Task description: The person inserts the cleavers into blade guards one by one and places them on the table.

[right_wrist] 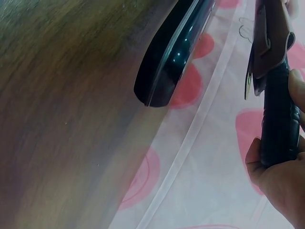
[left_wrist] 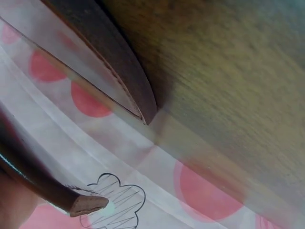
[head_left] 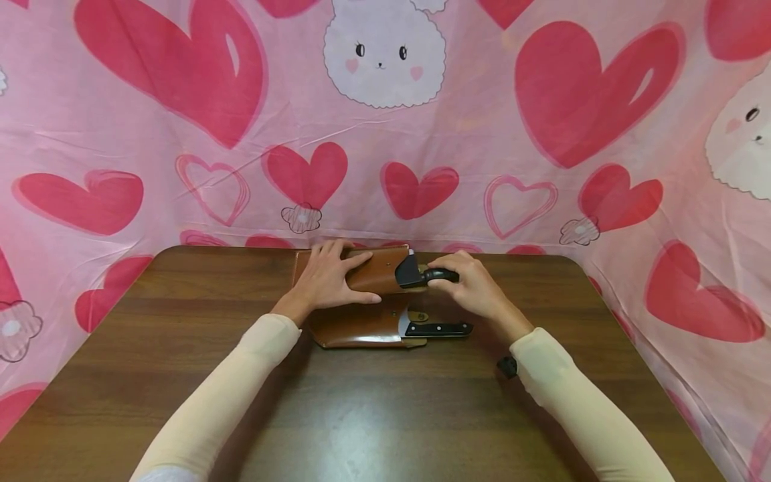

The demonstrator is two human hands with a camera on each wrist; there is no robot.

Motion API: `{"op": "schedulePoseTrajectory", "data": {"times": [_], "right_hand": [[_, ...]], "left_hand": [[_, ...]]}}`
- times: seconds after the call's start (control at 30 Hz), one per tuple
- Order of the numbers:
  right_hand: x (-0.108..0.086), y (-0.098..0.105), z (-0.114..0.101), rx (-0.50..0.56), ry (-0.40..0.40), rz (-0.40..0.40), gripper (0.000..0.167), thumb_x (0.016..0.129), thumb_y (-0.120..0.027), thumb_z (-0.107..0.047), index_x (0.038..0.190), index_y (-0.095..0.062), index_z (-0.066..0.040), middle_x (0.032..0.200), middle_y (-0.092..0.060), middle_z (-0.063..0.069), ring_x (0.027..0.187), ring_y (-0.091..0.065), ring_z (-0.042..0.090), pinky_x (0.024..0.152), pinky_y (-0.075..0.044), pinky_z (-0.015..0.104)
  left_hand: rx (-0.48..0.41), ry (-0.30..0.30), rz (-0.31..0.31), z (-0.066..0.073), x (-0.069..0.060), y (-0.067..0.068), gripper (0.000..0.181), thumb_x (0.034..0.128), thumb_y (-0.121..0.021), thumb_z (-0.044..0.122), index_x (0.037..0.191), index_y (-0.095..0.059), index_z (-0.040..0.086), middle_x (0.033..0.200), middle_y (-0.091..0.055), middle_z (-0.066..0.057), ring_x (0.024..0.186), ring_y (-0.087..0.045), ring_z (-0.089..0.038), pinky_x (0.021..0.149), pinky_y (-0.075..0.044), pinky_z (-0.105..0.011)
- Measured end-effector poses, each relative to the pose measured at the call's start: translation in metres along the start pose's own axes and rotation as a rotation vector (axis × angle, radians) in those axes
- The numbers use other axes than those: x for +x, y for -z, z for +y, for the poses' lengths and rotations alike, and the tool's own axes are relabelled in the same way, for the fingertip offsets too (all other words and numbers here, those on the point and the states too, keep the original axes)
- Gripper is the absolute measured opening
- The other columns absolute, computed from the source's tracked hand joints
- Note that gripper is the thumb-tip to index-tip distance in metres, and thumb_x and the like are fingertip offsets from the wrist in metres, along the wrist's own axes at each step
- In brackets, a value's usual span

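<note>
My left hand (head_left: pixel 328 278) holds a brown leather sheath (head_left: pixel 385 264) near the back of the table, its thumb along the near side. From the sheath's right end comes a black ridged handle (right_wrist: pixel 281 119), joined to a black flared piece (head_left: pixel 407 270). My right hand (head_left: pixel 472 288) grips this handle, thumb and fingers around it. Whatever lies inside the sheath is hidden. In front of it rests a second brown sheath (head_left: pixel 355 331) with a knife (head_left: pixel 440 329) in it. That knife's black riveted handle points right, and a brass-coloured snap tab (head_left: pixel 418 315) shows beside it.
Both sheaths are over the far part of a dark wooden table (head_left: pixel 361 415). A pink cloth backdrop (head_left: pixel 470 134) with hearts hangs right behind the table's back edge and along its sides. A small black object (head_left: pixel 507 366) sits at my right wrist.
</note>
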State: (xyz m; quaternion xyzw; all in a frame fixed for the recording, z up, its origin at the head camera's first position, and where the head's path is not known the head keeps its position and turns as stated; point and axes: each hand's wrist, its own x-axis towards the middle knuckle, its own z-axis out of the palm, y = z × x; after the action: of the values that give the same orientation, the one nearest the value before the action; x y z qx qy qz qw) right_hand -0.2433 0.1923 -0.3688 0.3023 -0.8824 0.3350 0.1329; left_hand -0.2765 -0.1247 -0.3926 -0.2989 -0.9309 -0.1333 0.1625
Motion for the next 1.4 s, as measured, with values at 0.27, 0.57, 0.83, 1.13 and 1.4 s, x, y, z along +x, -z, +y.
{"op": "schedulePoseTrajectory", "data": {"times": [0.27,0.57,0.83,1.13,1.4], "right_hand": [[0.001,-0.003,-0.002,0.006,0.037,0.000,0.030,0.086,-0.082,-0.011,0.114,-0.076,-0.004,0.109,-0.073,0.009,0.096,-0.057,0.023,0.077,-0.047,0.039],[0.002,-0.008,-0.005,0.011,0.028,-0.021,0.027,0.089,-0.080,-0.013,0.114,-0.076,-0.006,0.110,-0.073,0.007,0.096,-0.056,0.022,0.077,-0.047,0.038],[0.003,-0.012,-0.006,0.015,0.034,-0.012,0.026,0.088,-0.080,-0.011,0.114,-0.076,-0.005,0.109,-0.073,0.007,0.095,-0.056,0.021,0.074,-0.048,0.037],[0.003,-0.014,-0.009,0.007,0.043,-0.020,0.026,0.090,-0.078,-0.010,0.114,-0.075,-0.003,0.111,-0.073,0.008,0.096,-0.056,0.022,0.076,-0.048,0.038],[0.004,-0.018,-0.011,-0.002,0.063,-0.012,0.025,0.090,-0.078,-0.011,0.114,-0.076,-0.004,0.112,-0.073,0.008,0.097,-0.056,0.022,0.078,-0.049,0.039]], "left_hand": [[0.000,-0.002,0.000,0.003,0.002,-0.001,0.099,0.0666,-0.063,0.089,0.144,-0.060,0.028,0.133,-0.048,-0.013,0.124,-0.042,-0.028,0.101,-0.031,-0.052],[-0.009,0.006,-0.024,0.006,0.002,-0.002,0.099,0.0667,-0.064,0.088,0.145,-0.059,0.029,0.134,-0.047,-0.012,0.125,-0.040,-0.028,0.104,-0.029,-0.053],[-0.019,0.008,-0.026,0.007,0.004,-0.003,0.098,0.0678,-0.064,0.088,0.145,-0.059,0.029,0.132,-0.047,-0.011,0.124,-0.040,-0.028,0.102,-0.030,-0.052],[-0.016,0.007,-0.022,0.009,0.007,-0.004,0.098,0.0675,-0.063,0.088,0.145,-0.059,0.029,0.132,-0.047,-0.011,0.124,-0.041,-0.028,0.102,-0.030,-0.052],[-0.020,0.006,-0.025,0.011,0.008,-0.003,0.097,0.0683,-0.064,0.088,0.145,-0.059,0.029,0.133,-0.048,-0.012,0.124,-0.041,-0.028,0.102,-0.030,-0.053]]}}
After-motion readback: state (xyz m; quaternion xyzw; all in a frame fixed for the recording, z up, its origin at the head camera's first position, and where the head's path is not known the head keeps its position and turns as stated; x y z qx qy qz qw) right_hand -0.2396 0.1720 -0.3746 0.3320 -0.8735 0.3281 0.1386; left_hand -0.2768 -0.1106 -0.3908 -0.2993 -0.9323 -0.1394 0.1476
